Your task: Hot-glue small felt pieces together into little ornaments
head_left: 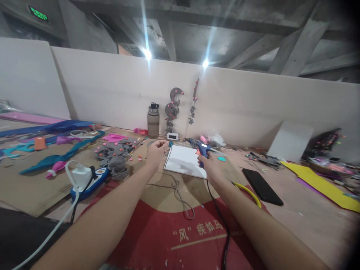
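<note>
My left hand (156, 152) is closed in a pinch at the left edge of a white sheet (184, 162). A small teal piece (170, 144) shows at its fingertips, and a grey cord (176, 191) trails down from there, looping over the red and tan printed board (146, 232). My right hand (210, 167) is wrapped round the handle of a blue hot glue gun (204, 149), held above the sheet's right side. The gun's black cable (218, 210) runs down toward me. A turquoise scrap (221, 159) lies just right of the gun.
To the left are a blue power strip (94, 183), a grey cord bundle (118, 167) and coloured felt strips (64, 150). A bottle (153, 122) stands by the white partition (118, 86). Yellow-handled scissors (249, 193), a black phone (261, 186) and a yellow sheet (323, 183) lie right.
</note>
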`<state>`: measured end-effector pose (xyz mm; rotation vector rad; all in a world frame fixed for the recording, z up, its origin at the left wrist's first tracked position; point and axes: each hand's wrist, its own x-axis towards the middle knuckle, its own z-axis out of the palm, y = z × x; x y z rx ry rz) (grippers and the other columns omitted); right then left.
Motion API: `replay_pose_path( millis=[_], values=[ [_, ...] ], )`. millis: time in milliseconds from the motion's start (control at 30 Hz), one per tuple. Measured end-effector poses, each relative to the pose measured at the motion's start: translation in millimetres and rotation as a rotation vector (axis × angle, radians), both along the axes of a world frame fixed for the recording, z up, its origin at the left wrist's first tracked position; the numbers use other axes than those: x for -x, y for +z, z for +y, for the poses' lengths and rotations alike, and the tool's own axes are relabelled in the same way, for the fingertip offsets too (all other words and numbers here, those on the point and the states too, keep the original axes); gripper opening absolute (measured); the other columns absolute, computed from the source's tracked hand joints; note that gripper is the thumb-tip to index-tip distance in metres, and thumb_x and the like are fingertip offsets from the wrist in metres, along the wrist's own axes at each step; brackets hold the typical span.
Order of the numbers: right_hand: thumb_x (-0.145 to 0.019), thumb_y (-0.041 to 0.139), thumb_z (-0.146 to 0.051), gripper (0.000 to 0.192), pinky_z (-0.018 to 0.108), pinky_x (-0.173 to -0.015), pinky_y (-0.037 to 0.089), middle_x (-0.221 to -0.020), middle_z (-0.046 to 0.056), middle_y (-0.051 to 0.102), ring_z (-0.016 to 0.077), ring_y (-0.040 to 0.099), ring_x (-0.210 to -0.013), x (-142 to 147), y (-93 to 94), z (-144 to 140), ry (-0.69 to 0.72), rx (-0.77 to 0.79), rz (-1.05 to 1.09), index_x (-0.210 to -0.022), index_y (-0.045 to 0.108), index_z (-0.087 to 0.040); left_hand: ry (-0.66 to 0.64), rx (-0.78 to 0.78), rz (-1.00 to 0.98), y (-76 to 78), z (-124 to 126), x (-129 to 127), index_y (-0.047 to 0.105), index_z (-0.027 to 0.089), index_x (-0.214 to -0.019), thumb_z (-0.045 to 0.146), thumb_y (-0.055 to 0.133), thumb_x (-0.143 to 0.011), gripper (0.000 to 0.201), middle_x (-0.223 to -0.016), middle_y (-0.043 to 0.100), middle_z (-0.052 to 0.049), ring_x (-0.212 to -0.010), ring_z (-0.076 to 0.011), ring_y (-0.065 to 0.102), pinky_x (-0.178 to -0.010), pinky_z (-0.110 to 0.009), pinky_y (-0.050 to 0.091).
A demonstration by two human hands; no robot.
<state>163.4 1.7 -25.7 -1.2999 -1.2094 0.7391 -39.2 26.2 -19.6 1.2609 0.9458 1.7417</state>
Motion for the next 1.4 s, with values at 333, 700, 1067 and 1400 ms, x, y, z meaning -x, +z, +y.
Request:
replay_pose_path(
  millis=[333, 700, 1067, 1400],
  values=[
    [-0.073, 0.053, -0.024, 0.030, 0.020, -0.044, 0.046, -0.102, 0.005, 0.059, 0.0124, 0.060, -0.069, 21.9, 11.7, -30.1, 0.273, -0.283, 0.047, -0.102, 0.044, -0.020, -0.069, -0.006, -0.060, -2.9, 4.4, -1.1, 0.064, 0.012, -0.074, 0.041, 0.071, -0.064, 0.031, -0.061, 0.058, -0.001, -0.054, -0.0087, 0.050, -0.052, -0.021, 0.038],
    [-0.080, 0.047, -0.021, 0.025, 0.021, -0.048, 0.043, -0.092, 0.003, 0.061, 0.0086, 0.051, -0.058, 24.9, 12.9, -40.2, 0.289, -0.320, -0.199, -0.106, 0.048, -0.020, -0.151, 0.007, -0.198, 3.2, -2.4, -7.9, 0.066, 0.011, -0.076, 0.033, 0.074, -0.062, 0.028, -0.065, 0.063, -0.003, -0.060, -0.0110, 0.058, -0.064, -0.027, 0.048],
    [-0.080, 0.046, -0.022, 0.020, 0.026, -0.058, 0.043, -0.090, 0.004, 0.060, 0.0120, 0.051, -0.065, 26.8, 9.5, -41.8, 0.237, -0.378, -0.246, -0.100, 0.050, -0.020, -0.165, -0.009, -0.189, 3.2, -1.6, -10.1, 0.068, 0.012, -0.079, 0.031, 0.076, -0.061, 0.028, -0.070, 0.067, -0.005, -0.064, -0.0129, 0.062, -0.070, -0.030, 0.050],
    [-0.081, 0.048, -0.022, 0.018, 0.028, -0.065, 0.044, -0.087, 0.004, 0.060, 0.0144, 0.053, -0.070, 29.3, 9.6, -46.1, 0.222, -0.398, -0.299, -0.098, 0.049, -0.020, -0.135, -0.046, -0.154, 2.1, -1.6, -9.6, 0.069, 0.012, -0.080, 0.032, 0.074, -0.064, 0.026, -0.068, 0.066, -0.003, -0.062, -0.0116, 0.060, -0.069, -0.028, 0.049]
  ],
)
